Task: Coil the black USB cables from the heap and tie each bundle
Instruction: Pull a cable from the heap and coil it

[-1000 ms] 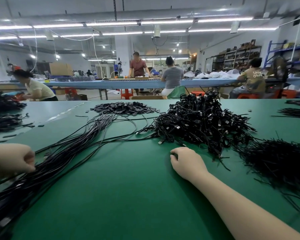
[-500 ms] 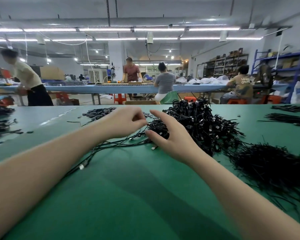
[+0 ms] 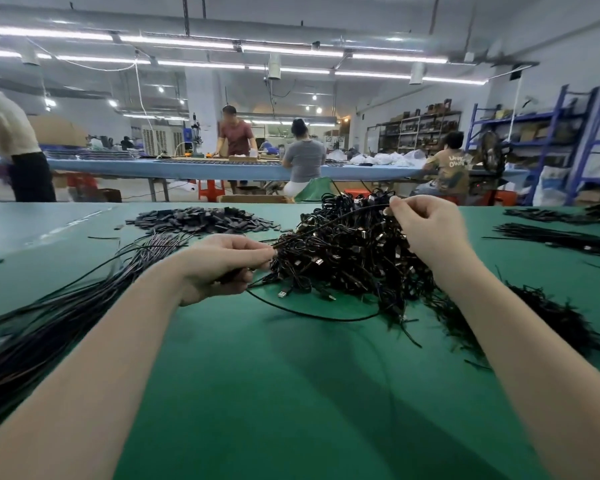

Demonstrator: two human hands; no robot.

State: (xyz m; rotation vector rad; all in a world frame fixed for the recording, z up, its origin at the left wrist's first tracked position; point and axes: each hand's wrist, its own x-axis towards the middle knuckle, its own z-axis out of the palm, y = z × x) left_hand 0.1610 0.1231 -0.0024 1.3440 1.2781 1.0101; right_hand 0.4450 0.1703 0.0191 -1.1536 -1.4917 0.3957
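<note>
While the heap sits on the green table, both hands pinch one black cable — left hand low, right hand raised.

Green worktop, long blue bench behind it where workers sat, blue shelving stood far right, strip lights shone overhead

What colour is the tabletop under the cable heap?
Green: the table shows it plainly in the head view, the only one.
</note>
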